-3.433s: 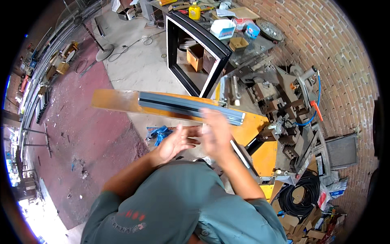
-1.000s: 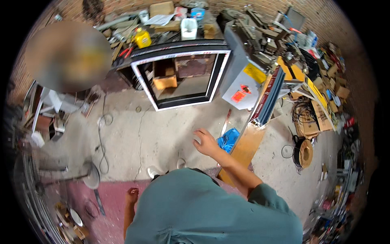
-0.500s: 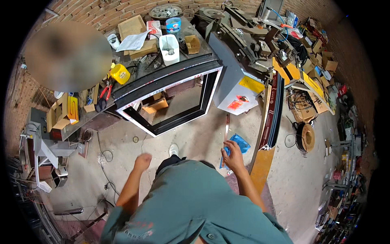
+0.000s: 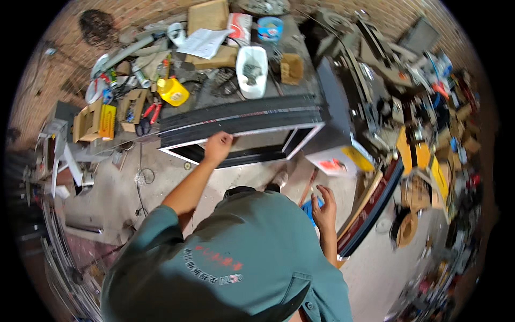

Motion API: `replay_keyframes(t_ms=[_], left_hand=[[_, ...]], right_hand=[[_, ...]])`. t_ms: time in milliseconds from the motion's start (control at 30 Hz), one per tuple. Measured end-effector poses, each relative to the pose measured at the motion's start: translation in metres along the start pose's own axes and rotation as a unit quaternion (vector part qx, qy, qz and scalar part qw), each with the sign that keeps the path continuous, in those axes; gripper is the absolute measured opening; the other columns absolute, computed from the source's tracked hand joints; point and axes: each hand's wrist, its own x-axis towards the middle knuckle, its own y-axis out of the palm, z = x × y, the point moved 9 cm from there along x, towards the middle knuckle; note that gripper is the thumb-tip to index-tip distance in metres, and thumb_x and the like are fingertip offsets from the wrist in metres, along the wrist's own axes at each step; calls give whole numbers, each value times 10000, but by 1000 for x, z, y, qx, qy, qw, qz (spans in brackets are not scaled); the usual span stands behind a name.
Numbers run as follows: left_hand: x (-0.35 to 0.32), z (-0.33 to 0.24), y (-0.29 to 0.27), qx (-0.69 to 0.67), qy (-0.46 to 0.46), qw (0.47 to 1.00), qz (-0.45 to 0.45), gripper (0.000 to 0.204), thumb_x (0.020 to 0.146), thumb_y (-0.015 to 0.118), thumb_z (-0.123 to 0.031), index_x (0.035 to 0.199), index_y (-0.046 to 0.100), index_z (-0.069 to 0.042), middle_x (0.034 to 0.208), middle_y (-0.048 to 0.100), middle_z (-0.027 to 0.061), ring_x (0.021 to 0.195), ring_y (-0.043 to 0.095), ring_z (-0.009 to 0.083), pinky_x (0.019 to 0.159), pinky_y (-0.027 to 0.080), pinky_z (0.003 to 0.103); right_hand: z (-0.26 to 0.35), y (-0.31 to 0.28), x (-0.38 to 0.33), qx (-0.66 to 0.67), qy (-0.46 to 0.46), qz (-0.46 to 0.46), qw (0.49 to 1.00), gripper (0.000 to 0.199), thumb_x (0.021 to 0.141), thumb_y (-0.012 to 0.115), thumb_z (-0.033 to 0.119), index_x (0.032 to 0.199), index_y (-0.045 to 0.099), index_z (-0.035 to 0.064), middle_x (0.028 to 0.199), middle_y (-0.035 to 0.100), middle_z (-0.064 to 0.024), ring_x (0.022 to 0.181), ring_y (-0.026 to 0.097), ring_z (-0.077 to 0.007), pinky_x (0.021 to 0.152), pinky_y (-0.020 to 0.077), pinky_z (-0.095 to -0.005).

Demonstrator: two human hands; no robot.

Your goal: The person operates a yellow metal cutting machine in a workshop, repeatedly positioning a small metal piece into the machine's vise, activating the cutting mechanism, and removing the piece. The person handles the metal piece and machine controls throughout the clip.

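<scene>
Grey concrete floor (image 4: 166, 177) across the lower middle, cables trailing on it. Cluttered dark metal bench (image 4: 225, 86) along the top, packed with tools and boxes. Large black rectangular metal window frame with pale inner edge (image 4: 252, 121) lying against the front edge of the bench, long side running left to right, right corner near a grey upright panel (image 4: 335, 115). Teal-green work shirt (image 4: 225, 263) filling the lower centre. Bundle of long dark metal profiles (image 4: 375, 206) leaning diagonally at right, beside an orange wooden plank (image 4: 359, 206).

Left hand (image 4: 217, 146) stretched forward, fingers curled over the lower rail of the black frame, grip clenched on the frame edge. Right hand (image 4: 323, 206) lower right, fingers spread and released, holding nothing, just above a blue object on the floor (image 4: 310, 206), partly hidden by the shirt; touching or not, cannot tell. Thin brown stick (image 4: 307, 188) on the floor just left of the right hand.

On the bench: flat cardboard box (image 4: 206, 16) at the top; white oblong plastic tub with small parts inside (image 4: 251, 64); white paper sheet (image 4: 206, 43); yellow plastic jug (image 4: 173, 91) near the frame's upper left; small round blue tin (image 4: 270, 28); red-handled pliers (image 4: 152, 111) left of the jug. White and yellow printed sheet (image 4: 338, 161) on the floor below the frame's right corner.
</scene>
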Motion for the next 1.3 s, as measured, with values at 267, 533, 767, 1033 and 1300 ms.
replay_keyframes(t_ms=[267,533,767,1033,1300], left_hand=[[-14,59,27,-90,-119,986,-78,254,905,616,-284,999,727,-76,895,731,143,839,708,286,754,539,352],[-10,114,79,-824,-343,422,-159,856,920,344,-714,1437,438,-38,1403,535,183,1280,504,384,1124,310,512],[41,75,34,-916,-209,274,-207,564,879,447,-619,889,661,-97,851,648,136,806,613,350,777,512,515],[35,108,-12,-928,-174,256,-205,609,836,470,-640,1045,681,-108,1080,655,147,1017,591,363,915,466,550],[22,214,-98,-920,-139,289,-224,567,852,462,-615,981,680,-108,999,660,140,918,616,365,828,502,542]], right_hand=[[29,41,125,-103,-169,132,971,425,814,725,106,1215,611,22,1234,591,-203,1112,582,-385,955,480,-435],[79,145,222,-281,-331,189,881,975,635,848,171,1483,376,83,1485,373,-228,1373,352,-433,1119,305,-517],[75,198,249,-374,-343,244,827,842,588,869,195,1316,481,25,1293,503,-178,1194,495,-375,1023,404,-480],[121,228,226,-368,-363,246,820,768,572,890,200,1213,506,18,1186,543,-169,1089,529,-377,926,441,-478],[191,323,183,-308,-423,274,807,802,582,884,301,1223,523,-20,1193,551,-181,1084,528,-374,905,432,-478]])
